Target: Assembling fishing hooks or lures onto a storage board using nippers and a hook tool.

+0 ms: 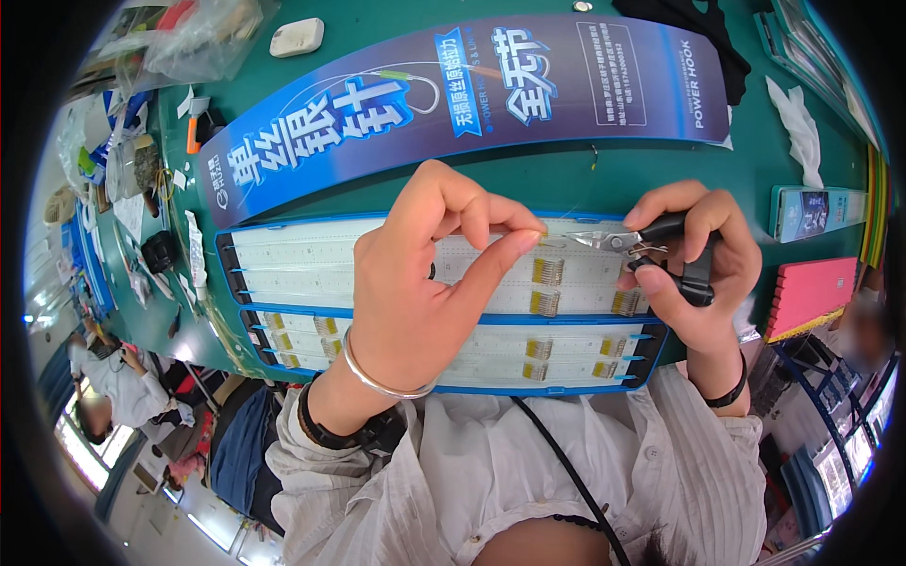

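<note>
My left hand is closed in a pinch, thumb and forefinger together on a very fine fishing line that barely shows. In my right hand are small pliers with black handles and pointed metal jaws. Their tips point left, close to my left fingertips; whether they grip the line is too small to tell. Beneath both hands lies an opened blue-edged rig box with white, ruled boards. Bundles of fine hooks with yellowish ends sit in rows on both halves. My left hand and wrist cover part of it.
Behind the box a long purple-blue printed card stretches across the green table. A white block lies at the far left. On the right are a flat light-blue pack, a pink pad and white tissue. Clutter fills the left.
</note>
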The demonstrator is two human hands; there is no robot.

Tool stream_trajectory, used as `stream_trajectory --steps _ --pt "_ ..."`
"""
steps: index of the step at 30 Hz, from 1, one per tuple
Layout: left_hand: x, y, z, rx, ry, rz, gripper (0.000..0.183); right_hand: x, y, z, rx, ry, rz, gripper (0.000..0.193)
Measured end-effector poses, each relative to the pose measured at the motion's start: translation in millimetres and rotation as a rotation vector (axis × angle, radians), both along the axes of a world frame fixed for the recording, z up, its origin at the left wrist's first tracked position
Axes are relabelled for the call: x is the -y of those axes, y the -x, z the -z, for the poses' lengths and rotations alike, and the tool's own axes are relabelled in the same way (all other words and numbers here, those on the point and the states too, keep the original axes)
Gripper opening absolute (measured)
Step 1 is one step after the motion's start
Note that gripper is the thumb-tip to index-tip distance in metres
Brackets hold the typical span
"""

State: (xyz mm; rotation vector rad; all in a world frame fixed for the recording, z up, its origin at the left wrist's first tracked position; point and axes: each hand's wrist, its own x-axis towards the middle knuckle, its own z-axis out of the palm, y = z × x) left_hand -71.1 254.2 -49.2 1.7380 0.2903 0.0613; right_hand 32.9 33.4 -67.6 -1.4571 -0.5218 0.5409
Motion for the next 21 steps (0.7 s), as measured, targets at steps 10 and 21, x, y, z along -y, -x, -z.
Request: stream_trajectory --steps 10,21 --pt "-4.1 7.7 -2.1 0.015 -0.287 0.082 0.029 0.3 -2.3 -2.9 0.015 -0.007 -0.028 0.040" --pt "-15.5 37.7 5.3 -0.032 -1.011 0.491 0.062 -2.7 -9.1 2.9 0.374 0.076 -0.092 0.028"
